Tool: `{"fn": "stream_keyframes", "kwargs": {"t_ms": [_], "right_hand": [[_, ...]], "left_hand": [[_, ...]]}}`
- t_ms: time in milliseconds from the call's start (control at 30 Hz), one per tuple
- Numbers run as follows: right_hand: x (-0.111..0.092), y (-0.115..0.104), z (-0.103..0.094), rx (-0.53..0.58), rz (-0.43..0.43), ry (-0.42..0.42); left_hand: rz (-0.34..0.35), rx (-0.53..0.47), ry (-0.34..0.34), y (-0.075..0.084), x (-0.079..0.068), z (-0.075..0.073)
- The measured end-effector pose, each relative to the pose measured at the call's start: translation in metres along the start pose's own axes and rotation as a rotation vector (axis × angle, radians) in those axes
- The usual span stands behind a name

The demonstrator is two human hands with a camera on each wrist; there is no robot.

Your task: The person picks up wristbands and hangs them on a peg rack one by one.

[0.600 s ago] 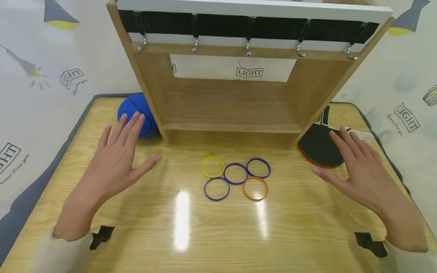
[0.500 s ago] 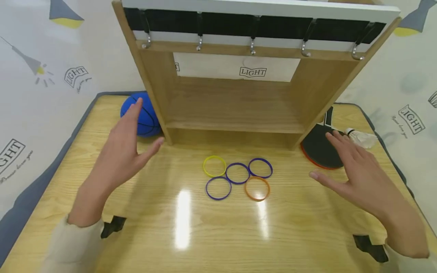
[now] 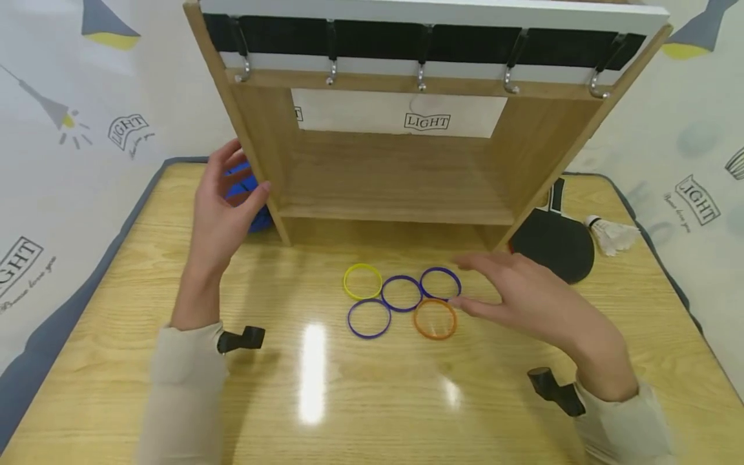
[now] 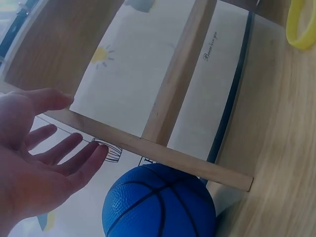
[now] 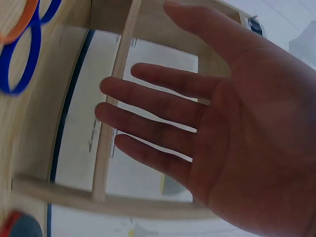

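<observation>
Beside the left side panel of a wooden hook rack [image 3: 273,148] is my left hand [image 3: 217,210], its thumb overlapping the panel's front edge in the head view. The left wrist view shows that hand's fingers [image 4: 81,170] loosely spread beside the panel, a blue ball [image 4: 159,202] below them. My right hand [image 3: 523,297], holding nothing, hovers over the table with thumb and fingers apart, its tips right by a dark blue ring [image 3: 440,268] and an orange ring [image 3: 434,338]. Touching these in a cluster are a second dark blue ring [image 3: 401,310], a yellow ring [image 3: 344,284] and a purple-blue ring [image 3: 369,337].
Several metal hooks [image 3: 421,84] line the rack's top front. A black table tennis bat [image 3: 549,242] and a shuttlecock [image 3: 616,236] lie to the right of the rack. Printed cloth [image 3: 58,194] hangs around the wooden table [image 3: 372,400].
My left hand has moved forward and slightly right, up to the rack's side panel. My right hand has swung left from above the bat to the rings. The rings have stayed put.
</observation>
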State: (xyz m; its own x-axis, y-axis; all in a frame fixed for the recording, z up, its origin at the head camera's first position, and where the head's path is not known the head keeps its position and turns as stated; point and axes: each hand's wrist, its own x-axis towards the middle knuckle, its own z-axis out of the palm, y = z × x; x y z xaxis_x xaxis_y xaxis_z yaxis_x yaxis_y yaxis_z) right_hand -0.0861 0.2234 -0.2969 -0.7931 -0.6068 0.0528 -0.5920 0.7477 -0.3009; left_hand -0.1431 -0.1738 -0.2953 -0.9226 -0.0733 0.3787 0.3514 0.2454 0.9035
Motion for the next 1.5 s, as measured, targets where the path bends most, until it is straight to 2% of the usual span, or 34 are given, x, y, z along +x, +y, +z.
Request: {"fn": "stream_keyframes", "kwargs": {"t_ms": [100,200,400,633,867,1067,1267,1500], "right_hand": [[0.013,-0.008,0.006,0.047,-0.011,-0.061],[0.022,-0.012,0.009,0.085,0.013,-0.104],[0.033,-0.001,0.014,0.110,0.107,-0.178],[0.041,0.024,0.022,0.063,0.158,-0.159],[0.046,0.041,0.037,0.096,0.206,-0.226],[0.049,0.056,0.048,0.107,0.221,-0.232],[0.048,0.060,0.052,0.135,0.241,-0.236],[0.049,0.060,0.053,0.095,0.280,-0.213]], "left_hand": [[0.010,-0.001,0.020,-0.002,0.001,0.001],[0.034,0.021,0.045,-0.002,-0.002,0.001],[0.058,0.023,0.075,-0.002,-0.005,0.002],[0.072,0.042,0.088,0.000,-0.004,0.003],[0.084,0.043,0.089,-0.003,-0.003,0.004],[0.070,0.053,0.095,-0.001,-0.002,0.007],[0.051,0.069,0.091,-0.001,-0.004,0.010],[0.064,0.117,0.095,-0.001,-0.003,0.012]]}}
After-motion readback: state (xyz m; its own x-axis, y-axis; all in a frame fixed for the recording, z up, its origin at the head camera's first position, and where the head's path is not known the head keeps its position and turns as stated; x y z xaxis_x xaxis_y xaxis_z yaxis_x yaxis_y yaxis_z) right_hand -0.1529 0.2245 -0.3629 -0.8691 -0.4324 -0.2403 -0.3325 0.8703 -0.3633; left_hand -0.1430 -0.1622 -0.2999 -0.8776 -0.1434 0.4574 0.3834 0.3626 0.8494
